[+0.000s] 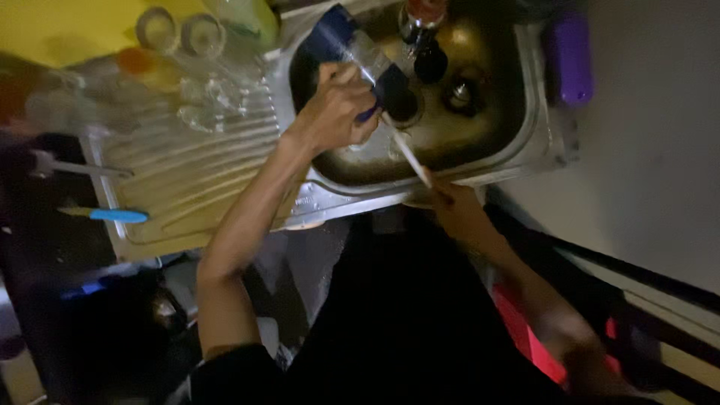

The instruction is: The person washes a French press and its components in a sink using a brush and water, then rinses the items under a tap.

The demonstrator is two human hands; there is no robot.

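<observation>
One view only, from the head, tilted and dim. Two hands over a steel sink (525, 97): left hand (337, 109) curled in a closed grip round a clear glass bottle (360, 52) with a dark blue band, held slanted above the basin near the tap (424, 37). Right hand (450, 202) at the sink's near rim, closed round the end of a thin pale stick or brush handle (411, 154) running up into the bottle's dark mouth; fingers blurred, exact hold hard to make out.

Sink basin rounded, brownish and wet-looking, with a round drain (461, 94). Ribbed steel draining board (202, 172) to the left, yellowish in the light, carrying upturned clear glasses (202, 34) and other blurred glassware. Blue-handled utensil (112, 216) lying flat at the board's near edge. Purple cylindrical thing (574, 56) on the bench just right of the sink. Grey wall or floor further right; yellow surface at top left. Dark clothing filling the lower middle, red patch beside it.
</observation>
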